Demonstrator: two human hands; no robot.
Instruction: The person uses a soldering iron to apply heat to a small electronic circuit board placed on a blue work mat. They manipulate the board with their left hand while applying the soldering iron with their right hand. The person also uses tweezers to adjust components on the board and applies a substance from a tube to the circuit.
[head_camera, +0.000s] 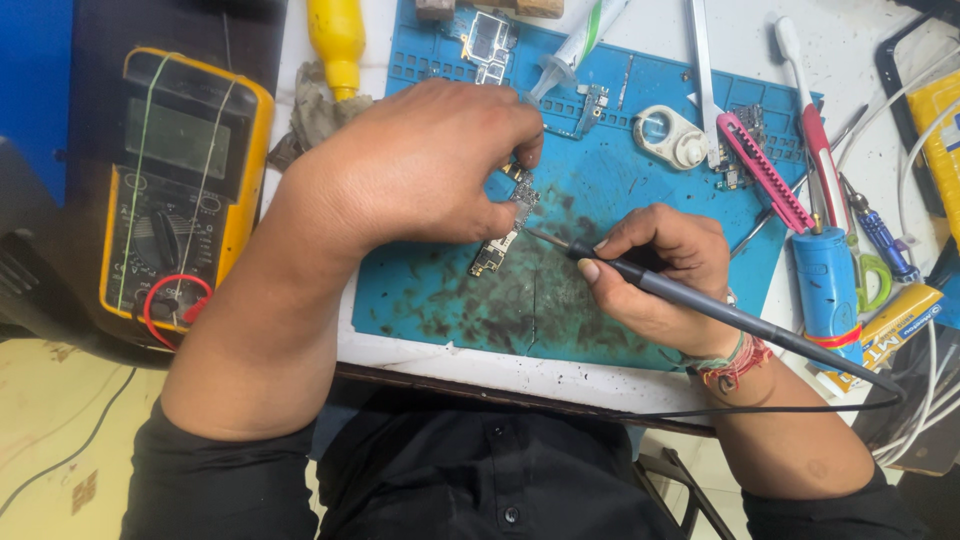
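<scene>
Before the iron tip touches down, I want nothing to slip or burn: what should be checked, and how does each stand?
1. Circuit board pinned by left hand: ok.
2. Soldering iron in a steady pen-style grip of right hand: ok.
3. Tip clear of left fingertips: close, cannot tell.
4. Board lies on the blue mat: ok.
5. Iron cord free of snags: cannot tell.

The person wears a black buttoned shirt (500, 470), its sleeves pushed up above both forearms. Bare hands, left (420, 165) and right (655, 270); red and green thread bands (730, 362) circle the right wrist, toward four o'clock.
</scene>
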